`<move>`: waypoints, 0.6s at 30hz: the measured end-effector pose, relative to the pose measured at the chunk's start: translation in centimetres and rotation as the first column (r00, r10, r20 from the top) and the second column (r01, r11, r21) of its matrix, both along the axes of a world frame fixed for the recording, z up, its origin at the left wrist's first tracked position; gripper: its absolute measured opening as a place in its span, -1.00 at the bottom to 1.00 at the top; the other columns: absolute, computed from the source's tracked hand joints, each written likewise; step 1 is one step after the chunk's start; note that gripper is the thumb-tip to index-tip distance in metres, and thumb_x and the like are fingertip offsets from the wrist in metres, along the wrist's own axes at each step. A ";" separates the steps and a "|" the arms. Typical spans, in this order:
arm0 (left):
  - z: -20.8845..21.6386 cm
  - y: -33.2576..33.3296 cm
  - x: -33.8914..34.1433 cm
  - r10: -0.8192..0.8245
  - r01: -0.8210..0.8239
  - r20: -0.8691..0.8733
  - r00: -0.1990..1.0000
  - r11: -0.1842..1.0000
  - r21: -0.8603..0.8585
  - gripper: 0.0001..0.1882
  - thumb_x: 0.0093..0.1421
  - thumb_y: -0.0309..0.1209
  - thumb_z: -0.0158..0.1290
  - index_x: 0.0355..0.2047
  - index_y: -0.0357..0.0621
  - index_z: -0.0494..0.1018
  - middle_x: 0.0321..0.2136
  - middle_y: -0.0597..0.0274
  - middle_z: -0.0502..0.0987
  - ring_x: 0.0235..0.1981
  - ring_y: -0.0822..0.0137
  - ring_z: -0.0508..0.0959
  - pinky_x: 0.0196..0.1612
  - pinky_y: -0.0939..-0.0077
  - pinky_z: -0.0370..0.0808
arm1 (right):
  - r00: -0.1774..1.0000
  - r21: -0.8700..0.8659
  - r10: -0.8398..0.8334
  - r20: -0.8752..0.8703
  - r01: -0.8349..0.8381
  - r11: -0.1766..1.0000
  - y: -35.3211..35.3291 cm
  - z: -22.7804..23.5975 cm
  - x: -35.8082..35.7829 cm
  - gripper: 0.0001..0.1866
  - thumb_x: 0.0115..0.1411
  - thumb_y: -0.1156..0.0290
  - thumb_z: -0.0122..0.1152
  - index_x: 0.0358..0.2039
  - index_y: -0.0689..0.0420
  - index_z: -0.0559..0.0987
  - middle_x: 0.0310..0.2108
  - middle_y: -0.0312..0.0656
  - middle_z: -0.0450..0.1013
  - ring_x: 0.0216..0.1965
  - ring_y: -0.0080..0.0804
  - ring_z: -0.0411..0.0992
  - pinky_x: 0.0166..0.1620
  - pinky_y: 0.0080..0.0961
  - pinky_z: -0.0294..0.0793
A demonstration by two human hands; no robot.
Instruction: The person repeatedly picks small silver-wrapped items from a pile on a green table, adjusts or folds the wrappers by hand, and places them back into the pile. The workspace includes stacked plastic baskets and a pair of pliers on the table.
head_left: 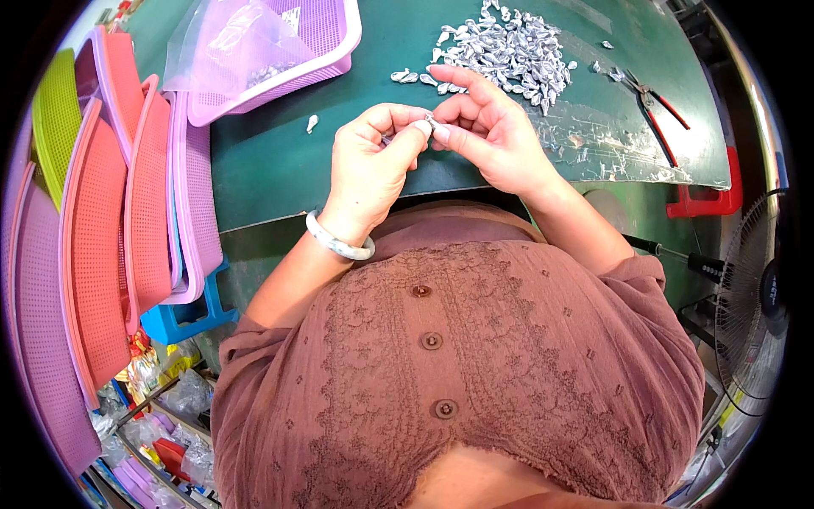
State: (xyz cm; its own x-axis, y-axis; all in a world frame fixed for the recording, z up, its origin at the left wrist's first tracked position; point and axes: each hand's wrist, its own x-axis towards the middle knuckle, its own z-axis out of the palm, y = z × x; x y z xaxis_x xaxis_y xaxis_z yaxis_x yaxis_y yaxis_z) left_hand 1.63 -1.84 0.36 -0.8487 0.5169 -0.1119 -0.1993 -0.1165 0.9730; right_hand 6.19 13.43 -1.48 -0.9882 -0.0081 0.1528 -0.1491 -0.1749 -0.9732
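My left hand (369, 161) and my right hand (500, 144) meet over the near edge of the green table (271, 174). Between their thumbs and fingertips is a small silver-grey, drop-shaped piece (431, 121), mostly covered by the fingers. Both hands pinch it; the right index finger points up and away. Just beyond the right hand lies a heap of similar silver-grey pieces (517, 55). A few of them have strayed toward the left of the heap, and a lone piece (313, 124) rests left of my left hand.
A lilac basket (343, 55) with a clear plastic bag (229, 51) stands at the far left of the table. Red-handled pliers (649, 102) lie at the right. Stacked coloured baskets (97, 254) crowd the left side; a fan (746, 288) stands at the right.
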 end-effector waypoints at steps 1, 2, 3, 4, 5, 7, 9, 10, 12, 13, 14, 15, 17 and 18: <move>0.1 0.1 0.1 0.003 -0.003 -0.006 1.000 1.000 0.001 -0.91 0.08 -0.51 0.02 -0.39 -0.26 0.46 -0.58 0.36 0.46 -0.63 0.67 0.32 -0.58 0.83 0.24 | 1.000 -0.003 0.001 0.002 -0.001 1.000 0.0 0.0 0.0 -0.49 0.09 0.60 0.04 0.07 0.22 0.17 -0.44 -0.26 0.39 -0.37 -0.62 0.35 -0.24 -0.68 0.37; 0.1 0.1 0.1 0.007 -0.007 -0.012 1.000 1.000 0.002 -0.90 0.08 -0.50 0.03 -0.39 -0.29 0.45 -0.58 0.34 0.46 -0.62 0.66 0.32 -0.58 0.82 0.25 | 1.000 -0.006 0.003 0.003 -0.003 1.000 0.0 0.0 0.1 -0.50 0.09 0.59 0.04 0.06 0.23 0.17 -0.44 -0.25 0.39 -0.37 -0.61 0.36 -0.23 -0.66 0.37; 0.0 0.2 0.1 0.007 -0.007 -0.015 1.000 1.000 0.002 -0.90 0.08 -0.51 0.03 -0.40 -0.28 0.45 -0.58 0.34 0.46 -0.62 0.67 0.32 -0.58 0.82 0.25 | 1.000 -0.003 0.007 0.001 -0.007 1.000 0.0 0.0 0.1 -0.50 0.09 0.59 0.03 0.07 0.22 0.17 -0.43 -0.25 0.39 -0.36 -0.60 0.36 -0.23 -0.66 0.38; -0.2 0.2 0.2 0.008 -0.008 -0.018 1.000 1.000 0.003 -0.91 0.08 -0.51 0.04 -0.40 -0.28 0.45 -0.58 0.35 0.46 -0.62 0.67 0.32 -0.59 0.83 0.25 | 1.000 0.000 0.012 -0.001 -0.012 1.000 0.1 -0.1 0.1 -0.50 0.10 0.59 0.03 0.07 0.22 0.17 -0.42 -0.24 0.40 -0.36 -0.60 0.36 -0.23 -0.65 0.38; -0.3 0.2 0.2 0.009 -0.009 -0.021 1.000 1.000 0.003 -0.91 0.08 -0.51 0.04 -0.41 -0.28 0.44 -0.58 0.35 0.46 -0.61 0.68 0.32 -0.59 0.84 0.24 | 1.000 0.002 0.016 -0.003 -0.016 1.000 0.1 -0.1 0.1 -0.50 0.10 0.59 0.03 0.07 0.22 0.17 -0.41 -0.24 0.40 -0.35 -0.59 0.36 -0.22 -0.64 0.38; -0.3 0.2 0.3 0.006 -0.005 -0.021 1.000 1.000 0.015 -0.92 0.08 -0.52 0.04 -0.41 -0.28 0.44 -0.57 0.35 0.46 -0.61 0.69 0.32 -0.59 0.85 0.24 | 1.000 -0.003 0.023 0.003 -0.023 1.000 0.1 -0.2 0.2 -0.50 0.11 0.59 0.02 0.07 0.21 0.16 -0.40 -0.23 0.40 -0.35 -0.58 0.37 -0.21 -0.63 0.38; -0.4 0.2 0.3 0.006 -0.006 -0.019 1.000 1.000 0.025 -0.92 0.08 -0.52 0.04 -0.41 -0.28 0.44 -0.56 0.35 0.46 -0.61 0.69 0.32 -0.59 0.85 0.23 | 1.000 -0.007 0.029 0.009 -0.029 1.000 0.1 -0.4 0.2 -0.51 0.11 0.58 0.02 0.07 0.21 0.16 -0.39 -0.22 0.40 -0.34 -0.57 0.37 -0.20 -0.62 0.38; -0.4 0.2 0.3 0.008 -0.007 -0.017 1.000 1.000 0.030 -0.92 0.08 -0.52 0.04 -0.41 -0.28 0.44 -0.56 0.34 0.47 -0.61 0.69 0.32 -0.60 0.85 0.23 | 0.999 -0.008 0.032 0.011 -0.032 0.999 0.1 -0.5 0.2 -0.51 0.11 0.58 0.01 0.07 0.21 0.16 -0.39 -0.22 0.40 -0.33 -0.57 0.37 -0.19 -0.62 0.38; -0.4 0.2 0.2 0.006 -0.005 -0.011 1.000 0.999 0.034 -0.92 0.08 -0.53 0.04 -0.41 -0.28 0.43 -0.55 0.33 0.47 -0.60 0.68 0.34 -0.58 0.85 0.24 | 0.999 -0.018 0.034 0.011 -0.034 0.999 0.1 -0.7 0.1 -0.51 0.11 0.58 0.01 0.07 0.20 0.16 -0.38 -0.22 0.40 -0.33 -0.57 0.37 -0.19 -0.62 0.38; -0.5 0.1 0.2 0.003 -0.003 -0.006 1.000 0.999 0.034 -0.93 0.08 -0.54 0.03 -0.41 -0.29 0.43 -0.55 0.32 0.47 -0.59 0.67 0.36 -0.57 0.84 0.27 | 0.999 -0.027 0.036 0.008 -0.035 0.999 0.0 -0.8 0.1 -0.51 0.11 0.58 0.01 0.07 0.20 0.16 -0.38 -0.22 0.40 -0.33 -0.57 0.37 -0.19 -0.62 0.38; -0.5 0.1 0.1 0.001 -0.001 -0.001 1.000 0.999 0.035 -0.93 0.08 -0.54 0.03 -0.41 -0.29 0.43 -0.54 0.31 0.47 -0.57 0.65 0.38 -0.55 0.84 0.29 | 0.999 -0.034 0.036 0.007 -0.036 0.999 0.0 -0.8 0.0 -0.51 0.12 0.58 0.01 0.07 0.19 0.16 -0.38 -0.22 0.40 -0.32 -0.57 0.37 -0.18 -0.62 0.38; -0.5 0.2 0.1 0.001 -0.001 -0.006 1.000 0.999 0.043 -0.93 0.08 -0.55 0.03 -0.41 -0.30 0.43 -0.54 0.30 0.48 -0.56 0.63 0.40 -0.52 0.82 0.32 | 0.999 -0.030 0.036 0.005 -0.035 0.999 0.0 -0.9 0.0 -0.51 0.12 0.59 0.00 0.07 0.19 0.16 -0.38 -0.22 0.40 -0.32 -0.57 0.37 -0.18 -0.62 0.38; -0.4 0.2 0.1 0.002 -0.001 -0.014 1.000 0.998 0.061 -0.93 0.08 -0.57 0.02 -0.41 -0.32 0.42 -0.53 0.27 0.48 -0.52 0.58 0.44 -0.47 0.80 0.37 | 0.999 -0.019 0.035 0.000 -0.035 0.999 -0.1 -1.0 -0.1 -0.51 0.12 0.59 0.00 0.07 0.18 0.16 -0.38 -0.22 0.40 -0.32 -0.57 0.37 -0.19 -0.62 0.38; -0.4 0.2 0.0 -0.002 0.003 -0.013 1.000 0.999 0.054 -0.94 0.08 -0.57 0.02 -0.40 -0.32 0.42 -0.52 0.26 0.49 -0.50 0.56 0.45 -0.44 0.78 0.39 | 0.999 -0.009 0.036 0.000 -0.036 0.999 -0.1 -0.9 -0.2 -0.51 0.12 0.59 -0.01 0.07 0.17 0.16 -0.38 -0.22 0.40 -0.32 -0.57 0.37 -0.18 -0.62 0.38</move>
